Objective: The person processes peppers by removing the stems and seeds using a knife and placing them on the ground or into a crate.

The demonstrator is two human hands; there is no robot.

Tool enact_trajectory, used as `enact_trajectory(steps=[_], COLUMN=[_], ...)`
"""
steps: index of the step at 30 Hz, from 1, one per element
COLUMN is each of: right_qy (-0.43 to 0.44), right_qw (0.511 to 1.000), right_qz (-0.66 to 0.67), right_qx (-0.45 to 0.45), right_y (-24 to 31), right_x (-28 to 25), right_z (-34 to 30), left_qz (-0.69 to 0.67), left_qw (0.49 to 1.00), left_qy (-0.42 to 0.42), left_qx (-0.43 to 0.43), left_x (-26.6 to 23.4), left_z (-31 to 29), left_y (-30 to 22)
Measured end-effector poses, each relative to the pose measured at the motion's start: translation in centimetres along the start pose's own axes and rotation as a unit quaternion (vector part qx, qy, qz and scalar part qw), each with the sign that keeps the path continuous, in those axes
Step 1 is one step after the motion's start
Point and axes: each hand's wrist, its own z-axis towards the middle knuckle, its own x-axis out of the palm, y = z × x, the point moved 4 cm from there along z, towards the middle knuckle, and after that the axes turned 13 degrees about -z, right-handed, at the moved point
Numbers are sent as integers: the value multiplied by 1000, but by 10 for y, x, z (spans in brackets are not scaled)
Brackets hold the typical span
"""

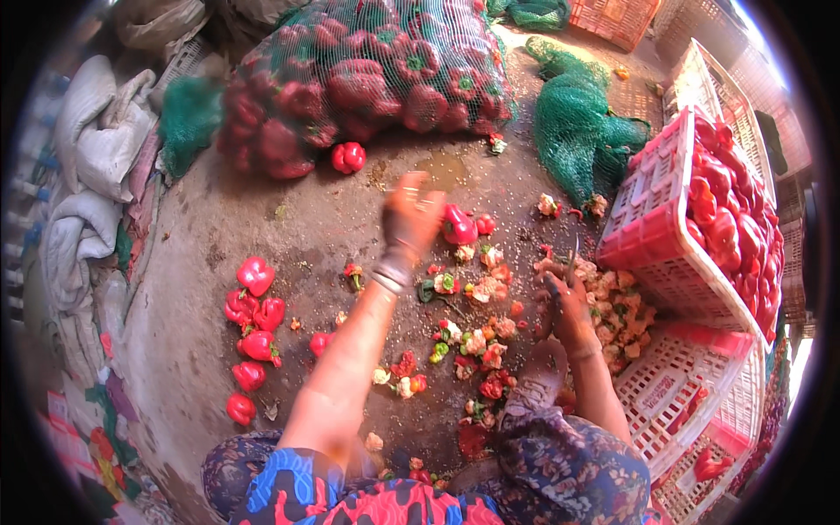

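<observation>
My left hand [413, 219] is stretched out over the floor, slightly blurred, its fingers apart and nothing seen in them. Just right of it lies a shiny red bell pepper [458, 225], with a smaller red piece [486, 225] beside it. My right hand [569, 308] is closed near my right shoe; a thin blade, seemingly of a small knife [574, 254], sticks up from its fingers. Next to this hand is a heap of cut pepper cores [617, 306]. More cores and stems [477, 337] lie scattered between my arms. Several red peppers [257, 346] form a rough row at left.
A big green net sack [367, 74] full of red peppers lies at the back, a loose pepper [348, 157] before it. Green netting [577, 131] is crumpled at back right. A tilted crate [643, 188] of peppers rests above other crates [682, 372]. White sacks [96, 140] line the left.
</observation>
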Motion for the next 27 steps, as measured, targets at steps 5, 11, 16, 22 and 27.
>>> enact_trajectory(steps=[5, 11, 16, 22, 27], right_qy=[19, -10, 59, 166, 196], right_qw=[988, 980, 969, 970, 939], right_qz=[-133, -178, -217, -177, -242], right_qx=[75, 85, 100, 18, -148], right_y=[1, 6, 24, 56, 66], right_x=[14, 5, 45, 94, 113], right_z=[-18, -17, -21, -34, -46], left_qz=[165, 130, -194, -468, -468], left_qw=[962, 949, 950, 879, 879], left_qy=[-141, -168, -156, 48, 86], left_qx=[-164, -231, -189, -79, -35], left_x=[-84, -64, -94, -7, -4], left_z=[76, 122, 94, -18, -70], left_y=[155, 203, 226, 38, -53])
